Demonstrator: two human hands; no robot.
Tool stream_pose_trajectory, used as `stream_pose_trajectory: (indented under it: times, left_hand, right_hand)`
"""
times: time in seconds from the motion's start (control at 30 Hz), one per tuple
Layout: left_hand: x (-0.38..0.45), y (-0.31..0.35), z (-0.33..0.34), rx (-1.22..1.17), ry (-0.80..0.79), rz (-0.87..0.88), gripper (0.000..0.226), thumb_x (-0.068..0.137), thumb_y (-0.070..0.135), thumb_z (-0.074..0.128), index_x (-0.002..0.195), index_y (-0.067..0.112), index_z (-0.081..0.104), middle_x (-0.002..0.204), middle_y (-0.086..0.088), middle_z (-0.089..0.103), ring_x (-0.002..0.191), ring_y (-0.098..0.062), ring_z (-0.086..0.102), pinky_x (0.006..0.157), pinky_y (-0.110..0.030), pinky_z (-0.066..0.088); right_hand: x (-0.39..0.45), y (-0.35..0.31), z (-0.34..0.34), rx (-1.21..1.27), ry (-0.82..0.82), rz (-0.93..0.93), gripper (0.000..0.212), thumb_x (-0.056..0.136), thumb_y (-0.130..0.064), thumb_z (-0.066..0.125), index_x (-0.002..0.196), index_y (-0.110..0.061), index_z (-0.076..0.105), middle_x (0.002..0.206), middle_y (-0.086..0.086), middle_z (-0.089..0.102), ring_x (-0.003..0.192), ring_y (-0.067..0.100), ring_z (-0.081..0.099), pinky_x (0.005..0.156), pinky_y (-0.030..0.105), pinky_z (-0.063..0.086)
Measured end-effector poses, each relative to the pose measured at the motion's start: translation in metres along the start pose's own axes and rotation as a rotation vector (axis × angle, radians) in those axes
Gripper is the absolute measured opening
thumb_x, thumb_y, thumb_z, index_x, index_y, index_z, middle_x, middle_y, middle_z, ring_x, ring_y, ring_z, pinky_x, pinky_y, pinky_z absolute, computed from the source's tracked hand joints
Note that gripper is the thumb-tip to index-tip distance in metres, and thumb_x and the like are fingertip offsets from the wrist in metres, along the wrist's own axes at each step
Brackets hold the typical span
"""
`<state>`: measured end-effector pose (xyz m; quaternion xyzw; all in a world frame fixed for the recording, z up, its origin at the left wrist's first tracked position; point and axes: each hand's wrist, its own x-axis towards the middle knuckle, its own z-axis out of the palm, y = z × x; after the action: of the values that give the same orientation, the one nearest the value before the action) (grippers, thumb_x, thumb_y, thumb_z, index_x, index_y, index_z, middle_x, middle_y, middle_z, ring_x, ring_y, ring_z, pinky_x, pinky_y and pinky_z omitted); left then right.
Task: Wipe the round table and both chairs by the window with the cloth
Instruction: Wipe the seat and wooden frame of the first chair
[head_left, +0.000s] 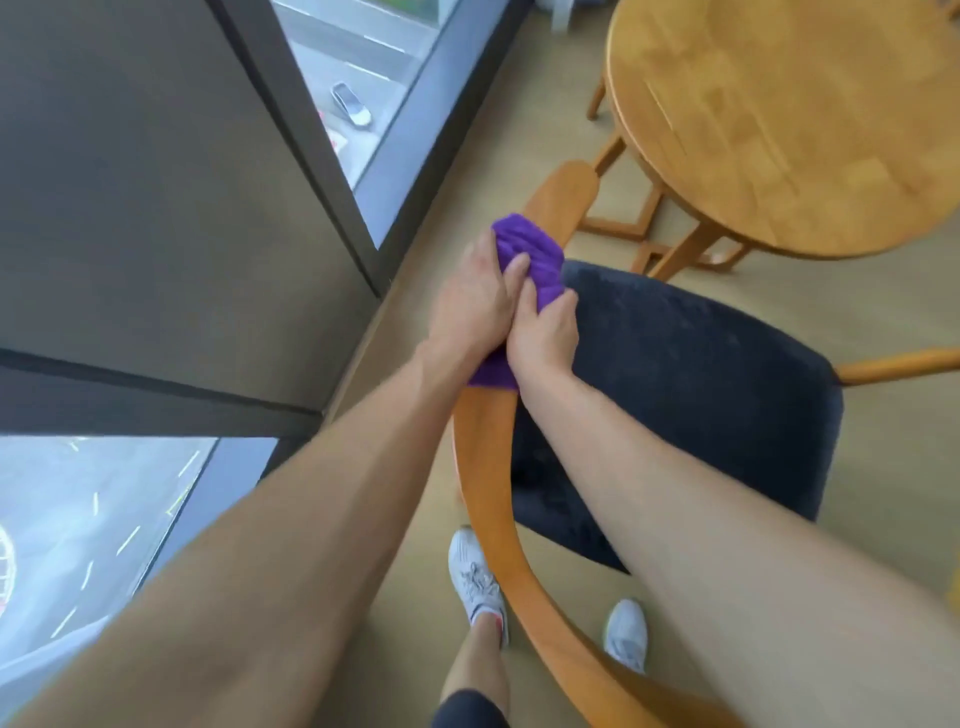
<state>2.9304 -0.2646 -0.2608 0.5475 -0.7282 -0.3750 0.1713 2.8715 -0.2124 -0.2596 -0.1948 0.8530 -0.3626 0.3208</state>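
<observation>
window edge (332, 171), hands (475, 304) gripping cloth (530, 254)

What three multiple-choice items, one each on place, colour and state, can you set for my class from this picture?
1. Where is the cloth?
A. on the table
B. wrapped on the chair's backrest
C. on the floor

2. What colour is the seat?
A. dark navy
B. red
C. white

3. How do the hands stand?
A. both idle
B. one on the table
C. both grip the cloth

Key: B, it wraps the curved rail; A, the cushion is dark; C, the left hand and right hand both clasp it.
</observation>
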Motion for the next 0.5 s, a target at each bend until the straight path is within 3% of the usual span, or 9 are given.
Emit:
stream_pose_trajectory:
  times: [0.13,0.3,0.43,0.5]
  left_hand:
    - [0.035,0.005,0.003,0.058,-0.005,0.092,0.027,0.101,0.037,0.043,0.113,0.014,0.052,0.103,-0.001,0.062,0.085,-0.015,0.053,0.074,-0.031,0.038]
    - [0.083,0.025,0.007,0.096,-0.059,0.23,0.03,0.103,0.031,0.042,0.123,0.014,0.053,0.112,-0.004,0.064,0.095,-0.018,0.057,0.083,-0.034,0.044]
    - [0.125,0.046,0.013,0.162,-0.193,0.294,0.035,0.106,0.031,0.038,0.13,0.013,0.055,0.125,-0.012,0.063,0.112,-0.03,0.059,0.092,-0.036,0.043]
    - [0.139,0.049,0.017,0.147,-0.225,0.238,0.034,0.106,0.036,0.037,0.118,0.014,0.059,0.118,-0.012,0.064,0.111,-0.03,0.058,0.086,-0.034,0.041]
  right_hand:
    - [0.029,-0.011,0.003,0.065,0.028,0.027,0.039,0.098,-0.044,0.045,0.118,-0.01,0.049,0.112,0.008,0.061,0.095,0.022,0.059,0.072,0.029,0.042]
    - [0.073,-0.034,0.007,0.121,0.139,0.076,0.039,0.098,-0.044,0.046,0.12,-0.012,0.049,0.115,0.008,0.062,0.101,0.025,0.061,0.086,0.038,0.051]
    - [0.114,-0.048,0.002,0.079,0.216,0.029,0.038,0.099,-0.043,0.044,0.123,-0.014,0.051,0.116,0.008,0.063,0.097,0.023,0.059,0.074,0.029,0.039]
    - [0.127,-0.051,-0.002,0.05,0.23,-0.009,0.039,0.099,-0.043,0.042,0.123,-0.014,0.052,0.118,0.008,0.063,0.101,0.025,0.06,0.074,0.029,0.037]
